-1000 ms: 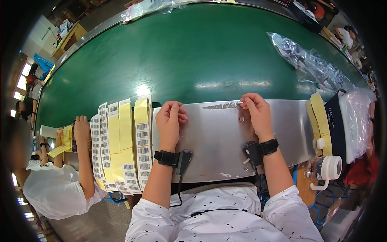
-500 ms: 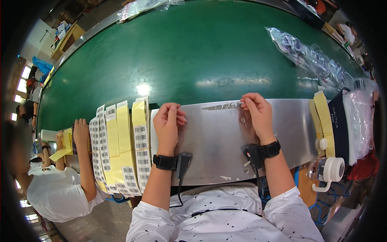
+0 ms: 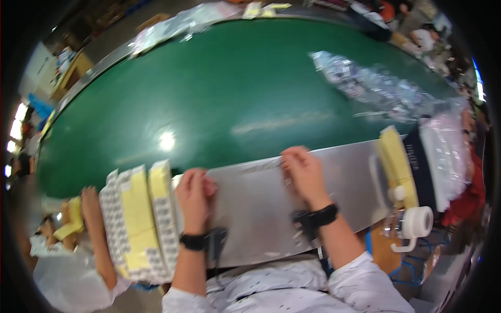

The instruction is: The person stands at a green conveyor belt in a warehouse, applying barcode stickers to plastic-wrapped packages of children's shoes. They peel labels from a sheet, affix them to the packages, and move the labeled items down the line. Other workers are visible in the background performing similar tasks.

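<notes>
Reaching up from 6 o'clock, two forearms [image 3: 190, 274] cross one metal ledge [image 3: 250, 224], between one bottle [image 3: 416, 221] at 4 and label strips [image 3: 138, 224] at 8. The left hand [image 3: 194, 195] curls loosely, fingers parted; the right hand [image 3: 305, 175] bends inward, whether closed unclear. One plastic-wrapped bundle [image 3: 360, 83] lies at 2.

Green table [image 3: 198, 88] brightly lit; hot glare spot near its left front, fainter streak right of that. Windows [image 3: 20, 113] past its left end blown out. Label strips [image 3: 139, 214] along its front motion-blurred. Fisheye bows its edges.
</notes>
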`<state>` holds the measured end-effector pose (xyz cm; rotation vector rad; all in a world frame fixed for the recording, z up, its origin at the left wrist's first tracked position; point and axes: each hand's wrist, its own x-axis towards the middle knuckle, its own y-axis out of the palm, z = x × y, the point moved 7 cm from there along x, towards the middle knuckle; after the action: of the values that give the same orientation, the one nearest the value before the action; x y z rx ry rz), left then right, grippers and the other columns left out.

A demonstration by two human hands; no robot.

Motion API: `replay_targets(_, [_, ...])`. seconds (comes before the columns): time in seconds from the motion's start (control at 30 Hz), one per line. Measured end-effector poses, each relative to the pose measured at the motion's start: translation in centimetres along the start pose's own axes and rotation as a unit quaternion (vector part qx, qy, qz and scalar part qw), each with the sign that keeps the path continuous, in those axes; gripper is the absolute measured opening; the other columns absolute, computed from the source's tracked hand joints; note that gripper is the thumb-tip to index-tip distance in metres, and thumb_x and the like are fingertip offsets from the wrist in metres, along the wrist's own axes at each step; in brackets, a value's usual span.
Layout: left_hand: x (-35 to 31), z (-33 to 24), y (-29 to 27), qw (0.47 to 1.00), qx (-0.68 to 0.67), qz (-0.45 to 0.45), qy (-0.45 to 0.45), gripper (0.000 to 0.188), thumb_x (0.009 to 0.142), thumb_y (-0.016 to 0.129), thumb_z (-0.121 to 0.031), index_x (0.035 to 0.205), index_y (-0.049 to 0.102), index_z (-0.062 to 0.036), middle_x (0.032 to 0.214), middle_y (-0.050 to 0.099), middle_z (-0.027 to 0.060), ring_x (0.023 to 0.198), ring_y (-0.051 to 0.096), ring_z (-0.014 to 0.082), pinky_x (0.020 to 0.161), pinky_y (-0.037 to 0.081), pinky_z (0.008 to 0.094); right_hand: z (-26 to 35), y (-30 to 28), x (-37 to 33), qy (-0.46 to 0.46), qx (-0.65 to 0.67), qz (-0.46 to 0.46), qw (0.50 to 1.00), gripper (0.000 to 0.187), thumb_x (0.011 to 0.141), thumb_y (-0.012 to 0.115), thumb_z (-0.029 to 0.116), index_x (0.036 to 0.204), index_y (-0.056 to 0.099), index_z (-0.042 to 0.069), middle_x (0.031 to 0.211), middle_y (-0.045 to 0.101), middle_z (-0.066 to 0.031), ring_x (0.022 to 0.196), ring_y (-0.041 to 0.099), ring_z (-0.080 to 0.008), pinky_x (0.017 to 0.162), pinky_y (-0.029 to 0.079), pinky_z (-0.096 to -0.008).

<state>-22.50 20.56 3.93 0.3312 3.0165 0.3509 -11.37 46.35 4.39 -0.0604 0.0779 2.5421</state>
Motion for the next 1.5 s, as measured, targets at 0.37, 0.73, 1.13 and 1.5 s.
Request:
replay_targets(0.37, [-0.1,-1.0,0.2,0.997,0.074,-0.015,0.020,0.018,0.096,0.049,-0.017,0.088,0.058,-0.0022,0.070,0.059,0.0043,0.055,0.053,0.0071,0.050,0.041,0.0179,1.4,-0.2,0.3,-0.083,-0.042,0.000,0.996,0.012,0.088,0.058,0.009,0.092,0.062,-0.002,0.072,0.061,-0.0039,0.060,0.053,-0.0067,0.055,0.042,-0.0222])
replay_targets(0.73, [0.1,-1.0,-0.3,0.995,0.091,-0.027,0.025,0.018,0.095,0.049,-0.015,0.088,0.058,-0.0017,0.068,0.057,0.0038,0.054,0.051,0.0075,0.050,0.041,0.0188,1.8,0.1,-0.1,-0.098,-0.080,-0.002,0.992,0.012,0.086,0.058,0.009,0.093,0.062,0.000,0.073,0.061,-0.0074,0.060,0.053,-0.0112,0.056,0.043,-0.0257])
replay_targets(1.13, [4.2,-2.0,11.6,0.954,0.228,0.190,-0.027,0.016,0.091,0.053,-0.015,0.088,0.060,-0.0008,0.069,0.059,0.0035,0.058,0.055,0.0090,0.052,0.045,0.0212,1.2,-5.8,4.0,-0.010,0.066,-0.021,0.998,0.017,0.090,0.055,0.016,0.093,0.062,0.001,0.076,0.063,-0.0040,0.061,0.059,-0.0102,0.058,0.049,-0.0246])
replay_targets(1.5, [12.1,5.6,34.2,0.840,0.281,0.394,-0.247,0.053,0.083,0.063,-0.052,0.094,0.063,-0.0003,0.080,0.067,0.0097,0.066,0.064,0.0215,0.062,0.052,0.0308,1.4,-7.3,4.7,0.022,0.175,-0.043,0.983,0.015,0.092,0.055,0.016,0.094,0.061,0.002,0.077,0.062,-0.0029,0.062,0.058,-0.0079,0.055,0.048,-0.0207])
